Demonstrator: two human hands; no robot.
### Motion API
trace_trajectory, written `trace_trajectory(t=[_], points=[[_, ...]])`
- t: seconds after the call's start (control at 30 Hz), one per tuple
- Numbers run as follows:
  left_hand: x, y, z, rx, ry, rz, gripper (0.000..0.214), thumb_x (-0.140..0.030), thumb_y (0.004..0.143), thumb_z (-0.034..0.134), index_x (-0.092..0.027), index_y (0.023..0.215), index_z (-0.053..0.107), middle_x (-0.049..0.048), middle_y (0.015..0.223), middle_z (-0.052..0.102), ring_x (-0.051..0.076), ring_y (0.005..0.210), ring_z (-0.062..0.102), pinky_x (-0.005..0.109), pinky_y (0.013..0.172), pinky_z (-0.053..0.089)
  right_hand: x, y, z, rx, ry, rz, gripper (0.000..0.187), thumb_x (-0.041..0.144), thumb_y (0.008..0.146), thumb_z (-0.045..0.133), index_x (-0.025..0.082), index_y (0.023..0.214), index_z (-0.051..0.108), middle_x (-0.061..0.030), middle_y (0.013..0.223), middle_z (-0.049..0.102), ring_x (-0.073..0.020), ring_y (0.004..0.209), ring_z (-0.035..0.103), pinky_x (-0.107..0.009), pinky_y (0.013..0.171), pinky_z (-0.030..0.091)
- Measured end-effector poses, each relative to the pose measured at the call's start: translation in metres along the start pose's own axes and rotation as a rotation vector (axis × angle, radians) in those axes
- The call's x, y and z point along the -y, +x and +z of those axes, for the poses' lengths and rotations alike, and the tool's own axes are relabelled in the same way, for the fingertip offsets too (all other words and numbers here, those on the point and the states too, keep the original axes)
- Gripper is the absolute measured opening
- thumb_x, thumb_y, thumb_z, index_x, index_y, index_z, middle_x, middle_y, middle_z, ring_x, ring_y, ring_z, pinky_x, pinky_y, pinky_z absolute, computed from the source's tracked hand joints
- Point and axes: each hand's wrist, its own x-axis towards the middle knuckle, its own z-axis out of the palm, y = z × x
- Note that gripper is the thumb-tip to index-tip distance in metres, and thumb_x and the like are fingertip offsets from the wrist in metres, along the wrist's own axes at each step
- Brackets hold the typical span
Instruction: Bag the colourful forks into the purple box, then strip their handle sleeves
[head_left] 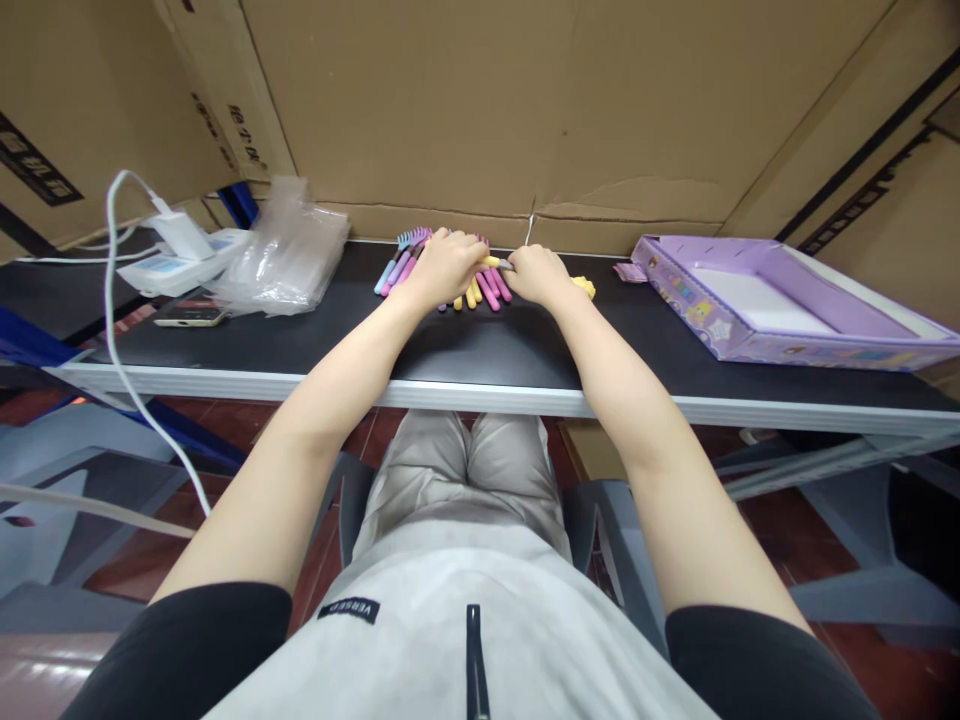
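My left hand [444, 268] lies curled over a pile of small pastel brushes [405, 262] with pink, yellow, blue and purple handles on the black table [465, 345]. Its fingers close round a yellow-handled brush [493, 262]. My right hand [537, 275] meets it from the right, fingers pinched on the grey tip of that same brush. A small yellow piece [584, 286] peeks out just right of my right hand. Most of the pile is hidden under both hands.
A purple cardboard tray box [780, 300] lies at the right. A heap of clear plastic bags [285, 255], a phone [189, 314] and a white device with charger and cable [176, 250] sit at the left. Cardboard walls [525, 110] stand behind the table.
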Motion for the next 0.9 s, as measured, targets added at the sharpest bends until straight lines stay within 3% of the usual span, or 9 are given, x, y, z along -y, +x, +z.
trace_trajectory(t=[0.23,0.4,0.5,0.7,0.9], points=[[-0.013,-0.005,-0.005,0.005,0.014,0.013,0.027,-0.022,0.110,0.054,-0.020,0.118,0.080,0.0177,0.114,0.081,0.034,0.116,0.074,0.042,0.097,0.053,-0.003,0.001,0.002,-0.029,-0.035,-0.006,0.052,0.022,0.112,0.045,0.010,0.137,0.088,-0.0293,0.131,0.085,-0.0430,0.126,0.079,-0.045,0.104,0.055],[-0.018,-0.007,-0.012,0.068,-0.030,-0.079,0.027,-0.028,0.112,0.056,-0.022,0.112,0.082,0.0175,0.116,0.085,0.034,0.115,0.078,0.037,0.088,0.051,-0.003,0.000,0.002,-0.024,-0.100,-0.051,0.051,0.021,0.112,0.045,0.008,0.140,0.086,-0.0309,0.134,0.084,-0.0416,0.128,0.079,-0.042,0.102,0.053],[-0.017,-0.005,-0.013,0.091,-0.086,-0.130,0.028,-0.037,0.113,0.060,-0.023,0.110,0.084,0.0135,0.106,0.085,0.032,0.111,0.079,0.035,0.085,0.049,-0.003,0.000,0.001,-0.023,-0.133,-0.070,0.051,0.020,0.112,0.045,0.007,0.141,0.085,-0.0312,0.133,0.084,-0.0404,0.126,0.080,-0.042,0.101,0.053],[-0.003,0.003,-0.008,0.179,-0.336,-0.206,0.038,-0.054,0.108,0.070,-0.021,0.090,0.080,0.0040,0.072,0.072,0.025,0.085,0.070,0.033,0.075,0.044,-0.004,0.002,0.002,-0.039,-0.173,-0.116,0.050,0.020,0.109,0.047,0.008,0.137,0.087,-0.0300,0.128,0.086,-0.0393,0.121,0.081,-0.042,0.097,0.052],[0.002,0.002,-0.015,0.321,-0.632,-0.225,0.051,-0.066,0.103,0.072,-0.021,0.080,0.076,0.0030,0.064,0.064,0.016,0.061,0.049,0.033,0.065,0.040,0.000,0.000,0.002,-0.036,-0.176,-0.152,0.048,0.020,0.109,0.047,0.011,0.132,0.088,-0.0287,0.128,0.086,-0.0399,0.120,0.081,-0.042,0.097,0.052]])
